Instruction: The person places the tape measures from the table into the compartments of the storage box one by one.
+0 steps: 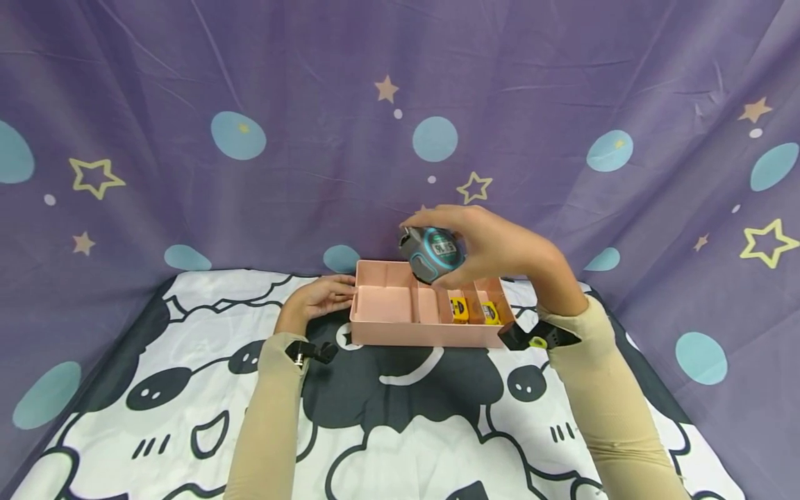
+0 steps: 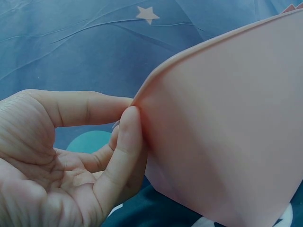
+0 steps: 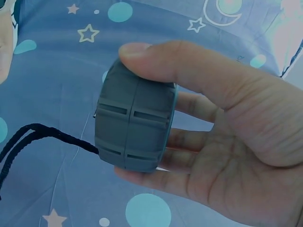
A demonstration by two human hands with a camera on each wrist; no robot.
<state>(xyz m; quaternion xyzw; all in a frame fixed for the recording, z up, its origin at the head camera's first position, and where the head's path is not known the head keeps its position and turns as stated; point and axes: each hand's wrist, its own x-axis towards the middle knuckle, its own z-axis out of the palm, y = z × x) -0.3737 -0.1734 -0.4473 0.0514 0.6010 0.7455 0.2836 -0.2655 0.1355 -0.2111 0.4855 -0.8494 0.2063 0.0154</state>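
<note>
- Up over the pink box (image 1: 412, 335), the tape measure (image 1: 432, 253) is pinched by the right hand (image 1: 500, 244)
- Box edge pinched by the left hand (image 1: 317, 297)

I am standing here and counting one left hand (image 1: 320, 297), one right hand (image 1: 500, 243), two beige sleeves (image 1: 269, 410), two black wrist-worn devices (image 1: 555, 335), one grey-and-blue tape measure (image 1: 431, 253), one doubled black cord (image 3: 71, 138), one pink compartment box (image 1: 425, 335), two yellow packets (image 1: 459, 310), one purple patterned curtain (image 1: 312, 139) and one printed cover (image 1: 206, 389).
</note>
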